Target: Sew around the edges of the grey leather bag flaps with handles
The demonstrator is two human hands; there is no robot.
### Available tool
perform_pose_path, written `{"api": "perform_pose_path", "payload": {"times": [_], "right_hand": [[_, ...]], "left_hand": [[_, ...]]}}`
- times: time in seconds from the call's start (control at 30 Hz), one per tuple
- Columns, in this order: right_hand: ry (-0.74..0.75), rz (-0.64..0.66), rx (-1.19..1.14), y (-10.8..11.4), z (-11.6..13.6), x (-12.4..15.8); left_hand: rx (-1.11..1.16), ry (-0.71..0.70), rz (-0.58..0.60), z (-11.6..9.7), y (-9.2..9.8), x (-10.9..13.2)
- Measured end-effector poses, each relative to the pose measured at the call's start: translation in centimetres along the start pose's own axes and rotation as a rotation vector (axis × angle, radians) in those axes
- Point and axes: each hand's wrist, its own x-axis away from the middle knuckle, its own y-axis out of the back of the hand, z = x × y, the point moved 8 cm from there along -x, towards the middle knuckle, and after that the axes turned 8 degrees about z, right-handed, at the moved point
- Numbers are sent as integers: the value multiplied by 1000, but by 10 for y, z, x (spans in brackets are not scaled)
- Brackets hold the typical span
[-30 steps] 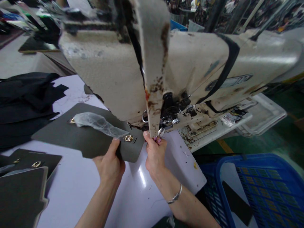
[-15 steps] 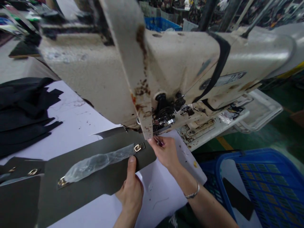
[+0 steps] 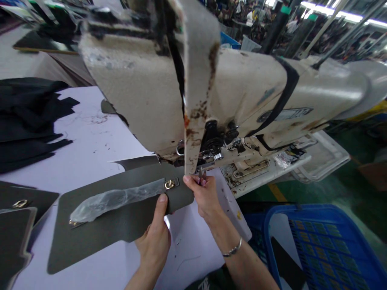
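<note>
A dark olive-grey panel lies under the head of a sewing machine. Across it runs a plastic-wrapped handle, with a gold metal fitting at its right end. My left hand grips the panel's near edge, thumb on top and the other fingers out of sight beneath. At the right end of the panel, my right hand is closed with a small pair of thread snips in it, blades pointing up. Its thumb and forefinger touch the panel's edge, close beside the machine's rusty guard bar.
More panels with gold fittings lie at the left. Behind them is a heap of black cut pieces. A blue basket holding a dark piece stands at lower right, and a white tray sits beyond the machine bed. Loose threads litter the white table.
The worked panel has come apart from the panels at its left, with white table now showing between them. Both hands keep their hold. The camera view has shifted a little.
</note>
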Motion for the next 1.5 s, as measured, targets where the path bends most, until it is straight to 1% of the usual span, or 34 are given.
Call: {"api": "perform_pose_path", "payload": {"times": [0.1, 0.2, 0.27, 0.3, 0.33, 0.37, 0.4, 0.43, 0.47, 0.5, 0.53, 0.57, 0.6, 0.63, 0.67, 0.7, 0.73, 0.77, 0.8, 0.87, 0.9, 0.93, 1.0, 1.07, 1.13, 1.2, 1.27, 1.37, 1.5], "right_hand": [[-25, -56, -137, -1, -3, -5], [-17, -77, -155, -2, -1, -7], [-4, -88, -107, 0, -1, -8], [9, -83, -64, 1, -1, -8], [23, -72, -10, 2, 0, -8], [37, -54, 52, 3, 1, -8], [50, -32, 122, 4, 3, -7], [65, -10, 198, 5, 7, -7], [81, 9, 284, 7, 11, -6], [98, 13, 380, 8, 17, -4], [126, -8, 479, 11, 25, -1], [168, -55, 574, 14, 36, 4], [224, -121, 653, 17, 48, 10], [285, -191, 705, 18, 61, 19], [336, -240, 722, 17, 72, 28], [360, -245, 704, 13, 79, 36], [347, -195, 651, 5, 81, 41], [293, -98, 572, -6, 78, 43], [208, 23, 470, -20, 71, 45], [2, 255, 222, -51, 51, 49], [-93, 335, 87, -65, 41, 51], [-180, 388, -51, -76, 32, 52], [-310, 422, -304, -92, 18, 49], [-387, 404, -485, -100, 9, 42], [-442, 366, -598, -105, 2, 34], [-483, 329, -687, -109, -3, 28], [-496, 294, -769, -112, -5, 21], [-474, 265, -851, -117, -2, 12], [-495, 259, -870, -123, 0, 4]], "left_hand": [[-22, -36, -132, -15, -1, 2], [-41, -36, -186, -18, 1, 0], [-74, 30, -170, -11, 7, -3], [-103, 75, -95, -7, 7, -4], [-129, 118, 64, -3, 1, -5], [-140, 146, 300, 0, -10, -2], [-136, 147, 583, -2, -25, 6], [-124, 112, 852, -9, -37, 19], [-108, 38, 1050, -21, -43, 30], [-105, -60, 1143, -36, -44, 34], [-121, -176, 1112, -53, -40, 26], [-150, -296, 983, -70, -32, 9], [-194, -392, 803, -85, -22, -13], [-248, -483, 590, -98, -10, -38], [-353, -573, 419, -108, -1, -61], [-499, -646, 323, -113, -1, -83], [-673, -703, 335, -111, -9, -103], [-825, -738, 383, -106, -19, -121], [-957, -743, 448, -97, -28, -137], [-1156, -674, 495, -79, -35, -162], [-1210, -646, 494, -74, -35, -167], [-1235, -636, 463, -72, -32, -168], [-1218, -673, 340, -78, -19, -161], [-1164, -727, 181, -89, 0, -147], [-1122, -751, 78, -98, 17, -134], [-1105, -759, 36, -103, 27, -123], [-1097, -762, 17, -106, 31, -116], [-1092, -759, 0, -107, 33, -109], [-1090, -762, -7, -107, 35, -106]]}}
